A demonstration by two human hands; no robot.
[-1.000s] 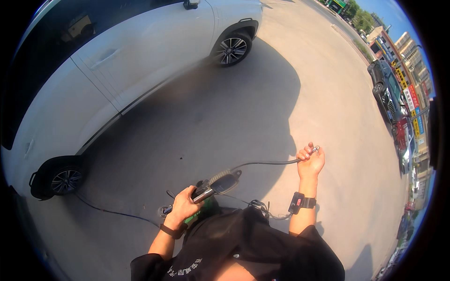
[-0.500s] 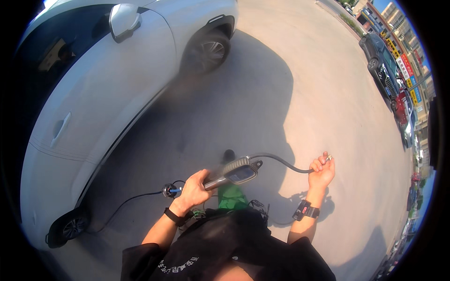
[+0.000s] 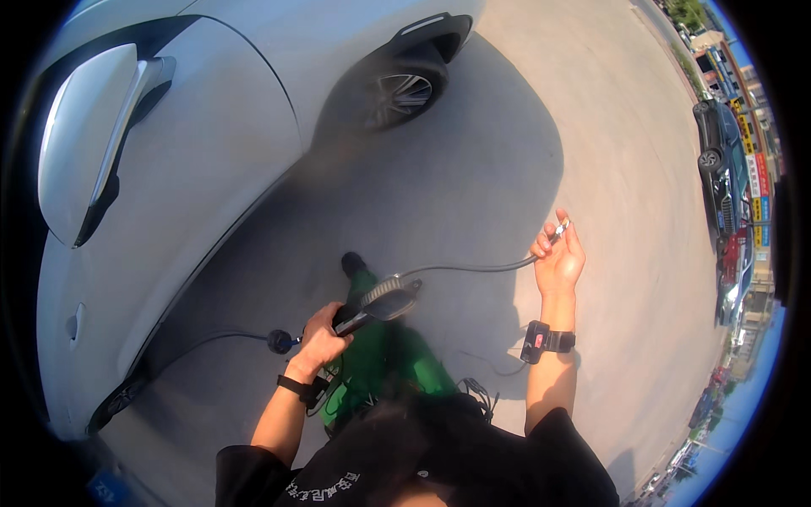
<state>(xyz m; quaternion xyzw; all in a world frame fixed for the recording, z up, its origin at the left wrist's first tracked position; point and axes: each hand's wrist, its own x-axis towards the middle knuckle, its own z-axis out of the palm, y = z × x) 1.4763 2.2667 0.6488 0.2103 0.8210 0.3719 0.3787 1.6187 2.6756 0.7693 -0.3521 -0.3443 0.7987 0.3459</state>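
Note:
My left hand (image 3: 323, 340) is wrapped around the handle of a tire inflator gun (image 3: 390, 302) with a gauge head, held in front of my legs. From the gauge head a thin dark hose (image 3: 473, 268) runs across to my right hand (image 3: 559, 262). There my fingers are closed on the hose end, a small metal air chuck (image 3: 559, 231), partly hidden by them. Behind the handle, a round black fitting (image 3: 278, 341) with a blue connector joins a supply hose (image 3: 198, 345) that leads left toward the car's rear wheel. The front wheel (image 3: 401, 97) lies ahead, touched by neither hand.
A silver-white car (image 3: 211, 127) fills the left side, its mirror (image 3: 89, 144) jutting out nearby. Shadowed pavement (image 3: 448, 203) stretches alongside it. Parked cars (image 3: 722, 169) and buildings line the far right. My shoe (image 3: 352, 264) and green trousers show below.
I have moved forward along the car, so its mirror and front wheel appear closer. My right hand is raised farther ahead, still holding the chuck; the inflator gun stays in my left.

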